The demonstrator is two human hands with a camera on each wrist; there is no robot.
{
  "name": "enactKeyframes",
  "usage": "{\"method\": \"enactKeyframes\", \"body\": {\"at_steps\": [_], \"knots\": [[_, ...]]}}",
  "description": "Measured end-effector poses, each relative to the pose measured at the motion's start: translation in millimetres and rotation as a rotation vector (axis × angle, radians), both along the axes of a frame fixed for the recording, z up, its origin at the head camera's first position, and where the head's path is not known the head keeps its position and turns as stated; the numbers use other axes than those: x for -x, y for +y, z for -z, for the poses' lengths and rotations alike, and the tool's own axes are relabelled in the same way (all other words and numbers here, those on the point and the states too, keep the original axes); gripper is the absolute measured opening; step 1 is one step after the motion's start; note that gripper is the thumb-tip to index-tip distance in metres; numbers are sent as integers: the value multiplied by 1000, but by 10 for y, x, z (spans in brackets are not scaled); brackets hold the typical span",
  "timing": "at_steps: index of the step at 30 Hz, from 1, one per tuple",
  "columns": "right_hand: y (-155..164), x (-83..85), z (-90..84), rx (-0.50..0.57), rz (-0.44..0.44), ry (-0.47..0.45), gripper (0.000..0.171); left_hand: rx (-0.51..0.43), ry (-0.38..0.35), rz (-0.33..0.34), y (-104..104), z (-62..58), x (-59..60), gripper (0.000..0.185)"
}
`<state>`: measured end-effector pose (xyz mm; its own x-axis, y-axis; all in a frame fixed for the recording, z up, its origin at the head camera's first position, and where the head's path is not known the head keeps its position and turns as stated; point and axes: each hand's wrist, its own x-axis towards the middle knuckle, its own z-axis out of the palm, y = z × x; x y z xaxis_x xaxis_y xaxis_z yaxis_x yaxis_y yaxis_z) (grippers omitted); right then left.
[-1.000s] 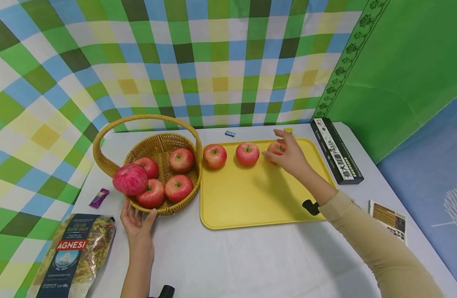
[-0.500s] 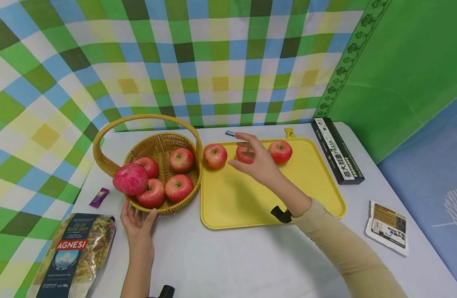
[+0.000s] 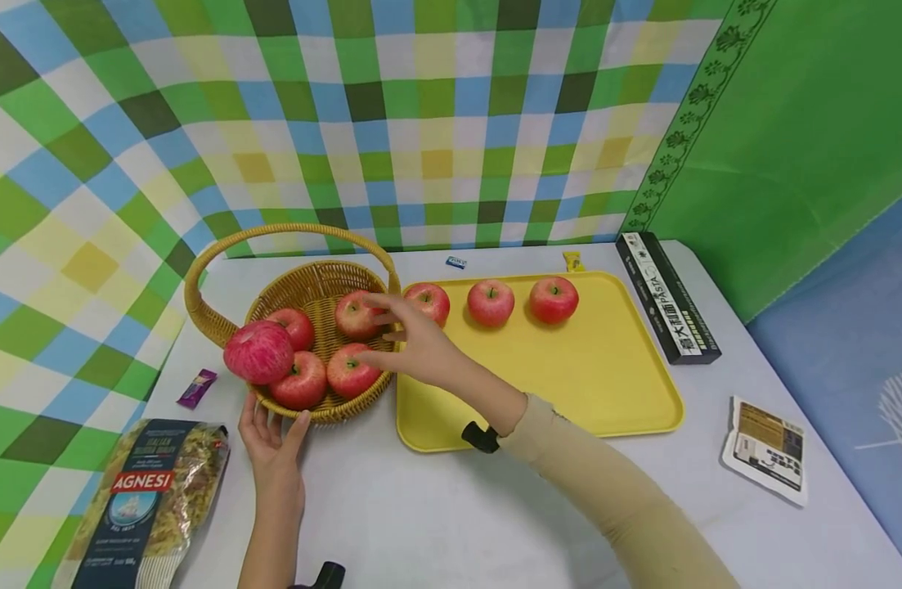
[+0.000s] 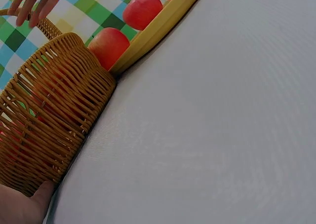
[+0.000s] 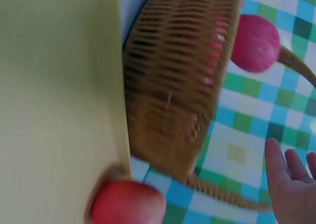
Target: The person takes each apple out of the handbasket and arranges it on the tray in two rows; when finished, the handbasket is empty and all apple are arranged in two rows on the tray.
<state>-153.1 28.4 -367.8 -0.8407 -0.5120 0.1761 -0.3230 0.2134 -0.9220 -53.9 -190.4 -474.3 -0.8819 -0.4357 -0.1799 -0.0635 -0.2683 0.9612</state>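
Against the near side of a wicker basket [image 3: 321, 278] with a tall handle, my left hand [image 3: 271, 446] rests, fingers and thumb spread along its wall. Several red apples [image 3: 298, 382] lie in the basket. A deep-pink, streaked round fruit [image 3: 258, 352] sits on top of them at the left rim. My right hand [image 3: 421, 343] hovers at the basket's right rim, thumb and fingers apart with nothing between them. It overlaps the basket's right-hand apples and partly covers the left apple [image 3: 430, 301] of three lined up along the back of the yellow tray [image 3: 539, 384].
A bag of Agnesi pasta [image 3: 145, 499] lies at the front left, with a small purple packet [image 3: 196, 388] behind it. A black pasta box [image 3: 667, 298] and a white-edged pouch [image 3: 765, 450] lie at right. Small blue [image 3: 455, 263] and yellow packets [image 3: 572, 261] lie behind the tray.
My right hand has swept left, from the rightmost tray apple past the middle one to the basket's right rim. The three apples stay in place. My left hand has stayed at the basket.
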Motion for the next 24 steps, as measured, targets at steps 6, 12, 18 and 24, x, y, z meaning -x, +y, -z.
{"method": "enactKeyframes", "body": {"at_steps": [6, 12, 18, 24], "knots": [[-385, 77, 90, -76, -7, -5, 78, 2, 3, 4, 4, 1, 3, 85], [-714, 112, 195, -176, -3, 42, 83, 8, 27, 0, -14, 4, -13, 84], [-965, 134, 265, -125, -47, 77, 80, 0, 40, 4, -10, -10, -22, 83], [-1112, 161, 252, -121, -45, 61, 73, -8, 24, 6, -4, -13, -9, 83]]}}
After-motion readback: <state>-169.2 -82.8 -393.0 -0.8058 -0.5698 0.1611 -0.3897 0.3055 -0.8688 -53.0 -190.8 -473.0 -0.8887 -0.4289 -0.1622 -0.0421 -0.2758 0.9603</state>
